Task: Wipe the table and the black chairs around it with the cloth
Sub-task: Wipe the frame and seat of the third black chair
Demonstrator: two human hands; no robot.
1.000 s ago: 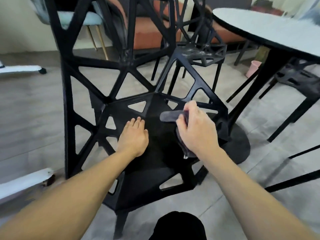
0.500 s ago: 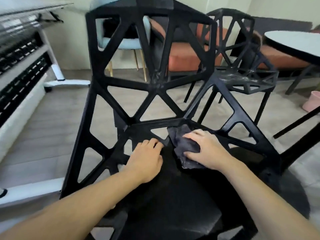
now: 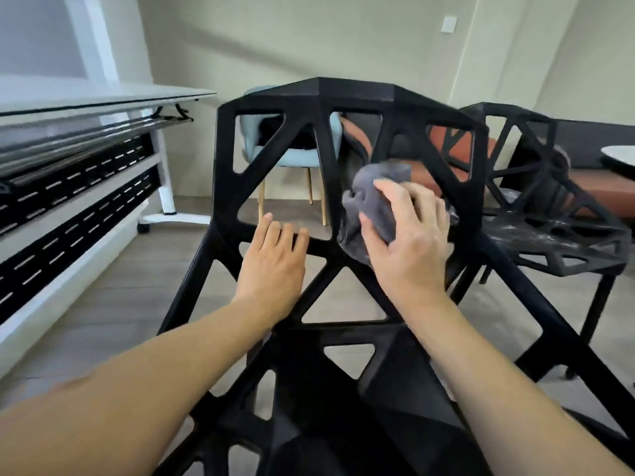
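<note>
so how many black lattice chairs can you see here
2: the near black chair in front, where the right hand presses the cloth to its backrest, and a second chair at right. Others may be out of view.

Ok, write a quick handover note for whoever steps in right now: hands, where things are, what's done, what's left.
Right hand: grips the grey cloth, pressing it on a strut of the near black chair's backrest.
Left hand: open, resting flat on a lower backrest strut, bracing the chair.
Second black chair: to the right, its seat streaked with pale smears.
Round table: only its edge shows at far right.
Done: cannot tell which parts are already clean.
Left: the rest of this backrest, the second chair, and probably the table.
</note>
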